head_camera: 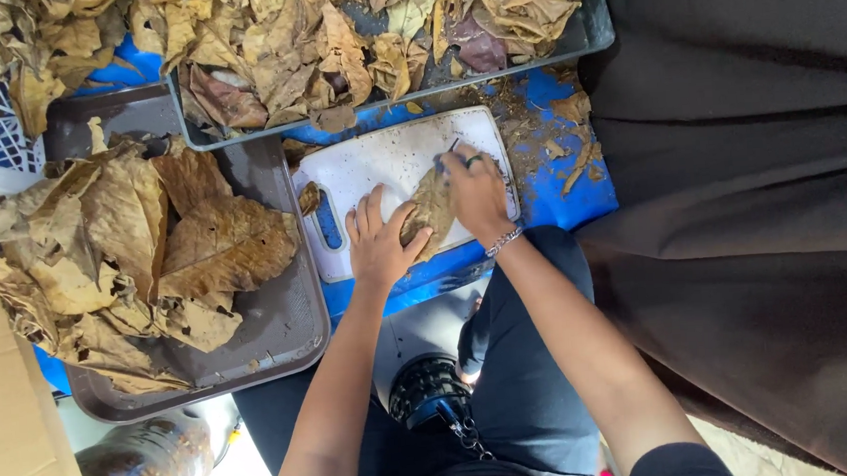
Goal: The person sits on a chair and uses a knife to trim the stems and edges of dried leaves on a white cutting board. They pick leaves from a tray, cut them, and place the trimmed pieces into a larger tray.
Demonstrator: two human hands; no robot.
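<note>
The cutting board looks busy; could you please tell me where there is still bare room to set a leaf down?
The cutting board is bare along its far-left part, beyond the left hand. The brown tray shows bare floor near its right rim. Both hands and a leaf crowd the board's near right; the grey tray is heaped.

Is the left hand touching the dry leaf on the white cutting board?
Touching: in the head view the left hand presses its fingers on the dry leaf.

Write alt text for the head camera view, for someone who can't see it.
Two bare hands, left hand and right hand, press a dried brown leaf onto a white cutting board. A brown tray of dried leaves sits left, a grey tray of leaves beyond.
</note>
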